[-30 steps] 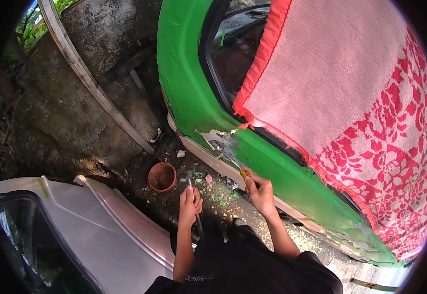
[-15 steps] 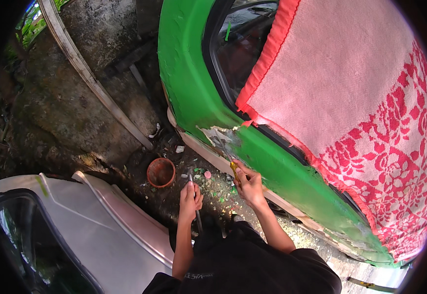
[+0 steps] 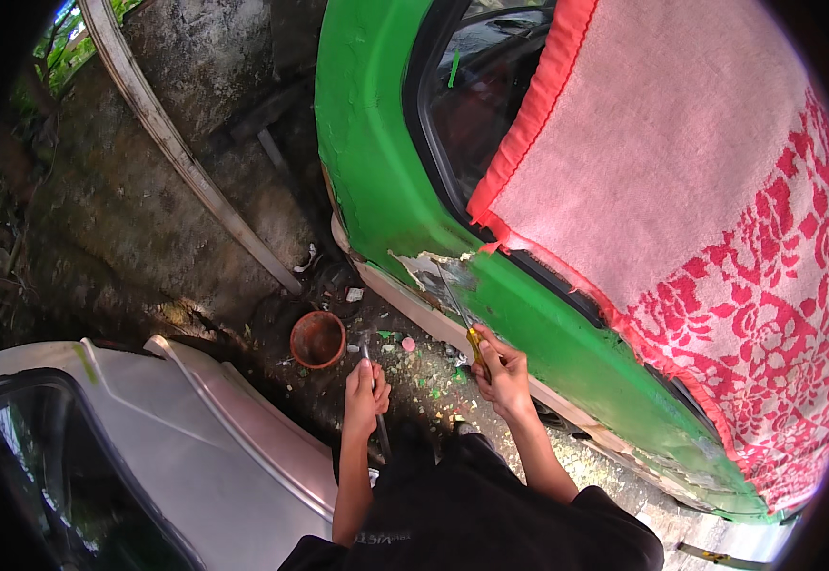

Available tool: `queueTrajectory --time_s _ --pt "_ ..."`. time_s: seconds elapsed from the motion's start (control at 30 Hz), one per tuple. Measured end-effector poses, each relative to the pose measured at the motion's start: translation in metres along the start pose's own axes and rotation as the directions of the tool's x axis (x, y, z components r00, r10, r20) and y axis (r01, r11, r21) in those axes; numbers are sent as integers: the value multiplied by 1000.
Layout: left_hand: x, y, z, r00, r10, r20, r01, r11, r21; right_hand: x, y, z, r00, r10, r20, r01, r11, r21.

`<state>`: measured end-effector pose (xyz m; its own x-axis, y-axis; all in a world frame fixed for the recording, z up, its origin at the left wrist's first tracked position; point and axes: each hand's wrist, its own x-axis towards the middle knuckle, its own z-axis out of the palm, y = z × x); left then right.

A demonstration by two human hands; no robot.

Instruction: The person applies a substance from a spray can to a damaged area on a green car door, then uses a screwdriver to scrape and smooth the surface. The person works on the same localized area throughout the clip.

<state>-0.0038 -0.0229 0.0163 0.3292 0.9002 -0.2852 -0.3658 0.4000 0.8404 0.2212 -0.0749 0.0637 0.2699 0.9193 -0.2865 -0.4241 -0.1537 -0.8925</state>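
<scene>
My right hand (image 3: 504,375) grips a screwdriver (image 3: 476,345) by its yellow handle. Its long thin shaft points up and left at the green car body (image 3: 376,171), where a patch of peeled, pale filler (image 3: 426,266) shows. The tip appears to lie over that patch; whether it touches is too fine to tell. Closed round the dark shaft of a hammer (image 3: 366,350) is my left hand (image 3: 362,392). The small metal head stands above my fingers, and the lower end reaches down toward my dark clothing.
A pink and red patterned towel (image 3: 662,162) drapes over the green car's window. On the debris-strewn ground stands a round terracotta pot (image 3: 317,340). A silver car (image 3: 148,428) is close on my left. A long curved metal strip (image 3: 181,157) leans at the upper left.
My right hand and the screwdriver have moved a little down and to the right. My left hand still grips the hammer and has barely moved. The view has shifted slightly.
</scene>
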Motion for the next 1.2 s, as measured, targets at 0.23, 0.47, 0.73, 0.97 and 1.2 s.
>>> queueTrajectory --time_s 0.23,0.47,0.73,0.97,1.2 --pt "10 -5 7 999 -38 24 38 999 11 -6 8 -5 999 -22 -43 21 999 -30" --pt "16 -12 10 994 -87 67 87 996 2 -28 12 -18 990 -64 -127 48 991 -128" --pt "24 -4 3 995 -73 66 72 997 23 -34 27 -22 975 -158 -155 137 981 -139" --pt "26 0 0 992 -89 87 89 996 -4 -24 24 -6 975 56 -216 -55 998 12" --pt "29 -5 -3 980 -152 127 151 988 17 -22 32 -8 994 102 26 -105 954 281"
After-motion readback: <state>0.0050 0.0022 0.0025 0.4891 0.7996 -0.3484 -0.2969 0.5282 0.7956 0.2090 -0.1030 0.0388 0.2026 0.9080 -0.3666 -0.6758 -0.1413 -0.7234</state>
